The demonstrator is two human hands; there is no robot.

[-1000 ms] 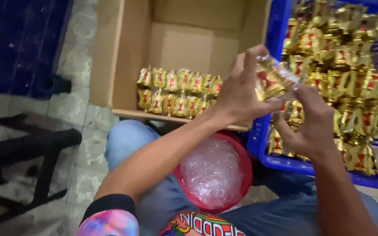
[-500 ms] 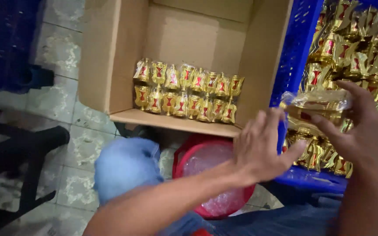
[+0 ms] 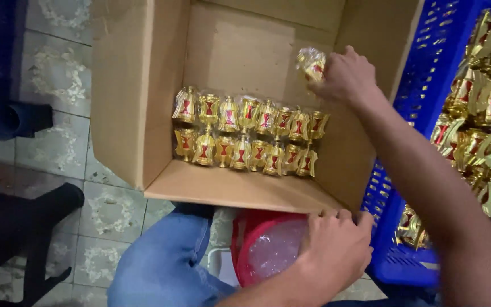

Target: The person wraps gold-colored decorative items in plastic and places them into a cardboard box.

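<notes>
Cardboard is the landmark here: the open cardboard box [image 3: 143, 102] lies tipped toward the person, and every place below is told from it; to its left lies the tiled floor [image 3: 58, 136] with a dark stool leg [image 3: 35, 210] on it; below its near flap a knee in blue jeans [image 3: 166, 256] shows. Inside the box, against its lower wall, stand two rows of gold-and-red wrapped ornaments [image 3: 245, 136], touching one another, the right end of the rows just beside the box's right wall. Below the box's near right corner sits a red bowl [image 3: 245, 250] with clear plastic in it; the left hand [image 3: 336, 250] rests over that bowl with its grip curled together, fingers touching the box's lower edge, and I cannot tell whether it pinches any plastic. Inside the box near its upper right, the right hand [image 3: 348, 77] has its grip clamped on one wrapped ornament [image 3: 312, 62], held above the rows and apart from them. Right of the box stands a blue crate [image 3: 393, 187] heaped with more ornaments.

Risks, as I judge them: set down carelessly, the held piece could knock the upright rows over, since they lean on each other; the slippery wrap might slide from the fingers; the tipped box could shift if the left hand lets go.
</notes>
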